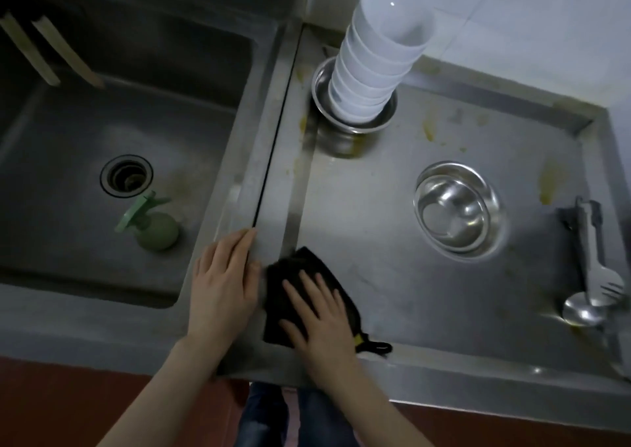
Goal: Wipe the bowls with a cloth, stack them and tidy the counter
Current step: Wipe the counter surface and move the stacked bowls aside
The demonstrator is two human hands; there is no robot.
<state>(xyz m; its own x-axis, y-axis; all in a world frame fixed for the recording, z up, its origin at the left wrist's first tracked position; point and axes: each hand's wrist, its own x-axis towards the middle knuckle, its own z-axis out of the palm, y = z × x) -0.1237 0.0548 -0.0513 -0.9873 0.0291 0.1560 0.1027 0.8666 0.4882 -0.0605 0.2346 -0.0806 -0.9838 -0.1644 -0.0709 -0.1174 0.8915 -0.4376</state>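
Observation:
A black cloth [295, 276] lies flat on the steel counter [375, 228] near its front left corner. My right hand [317, 313] presses on the cloth with straight, spread fingers. My left hand [222, 276] rests flat on the ridge between sink and counter, just left of the cloth. A tall stack of white bowls [372, 60] stands in a steel bowl [355, 118] at the back of the counter. Another steel bowl [456, 207] sits alone and upright at the right middle.
A deep sink [85, 139] fills the left, holding a green spray bottle [153, 224] near the drain [126, 175]. Metal tongs, a fork and a spoon [592, 276] lie at the counter's right edge. Yellow stains [549, 187] mark the counter. Two wooden sticks [51, 50] lean at the far left.

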